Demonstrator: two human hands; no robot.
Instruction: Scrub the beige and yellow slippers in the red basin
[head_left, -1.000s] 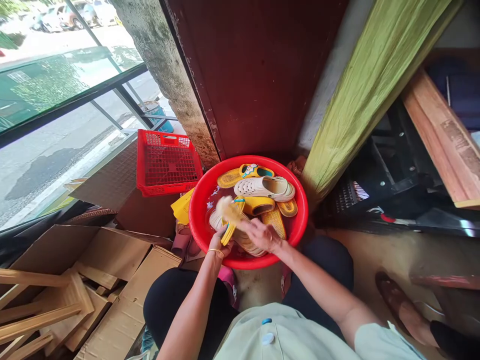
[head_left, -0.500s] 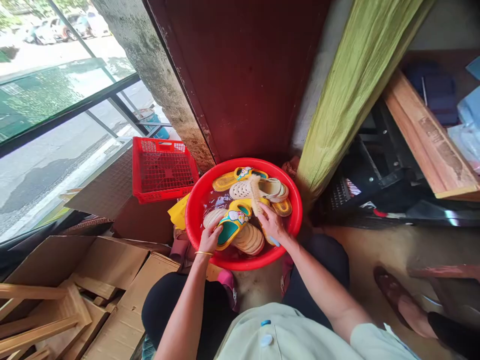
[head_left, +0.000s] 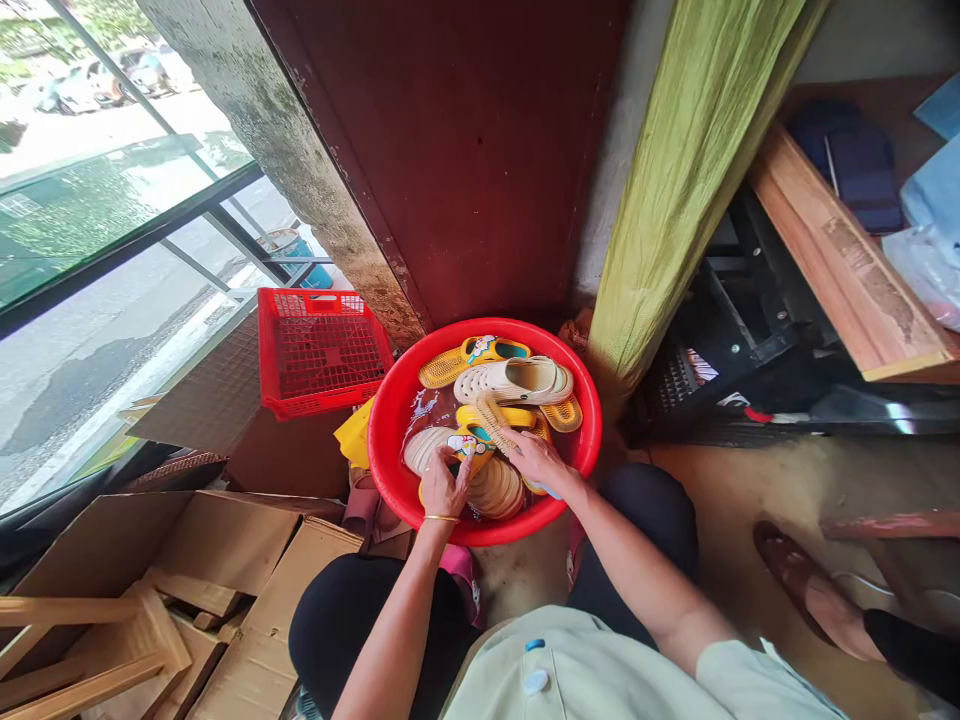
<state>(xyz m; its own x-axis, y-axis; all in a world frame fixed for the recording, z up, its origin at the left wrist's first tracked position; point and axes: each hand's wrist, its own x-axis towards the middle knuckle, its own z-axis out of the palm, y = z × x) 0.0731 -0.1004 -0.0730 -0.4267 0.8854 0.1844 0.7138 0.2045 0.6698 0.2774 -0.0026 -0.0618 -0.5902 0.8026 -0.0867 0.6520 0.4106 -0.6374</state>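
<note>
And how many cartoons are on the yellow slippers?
2: one cartoon on the back slipper in the tub, another cartoon on the near slipper by the left hand. More may be hidden.

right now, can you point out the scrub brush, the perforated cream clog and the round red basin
Scrub brush [head_left: 493,420]: head view, on its bristles
Perforated cream clog [head_left: 513,383]: head view, on its upper
Round red basin [head_left: 380,440]: head view, on its rim

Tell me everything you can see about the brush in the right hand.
The brush has a long, pale tan, bristled head. The right hand grips it, hiding most of the handle; a light-blue end shows below. The head slants over yellow slippers in the red basin; contact with them is unclear.
</note>
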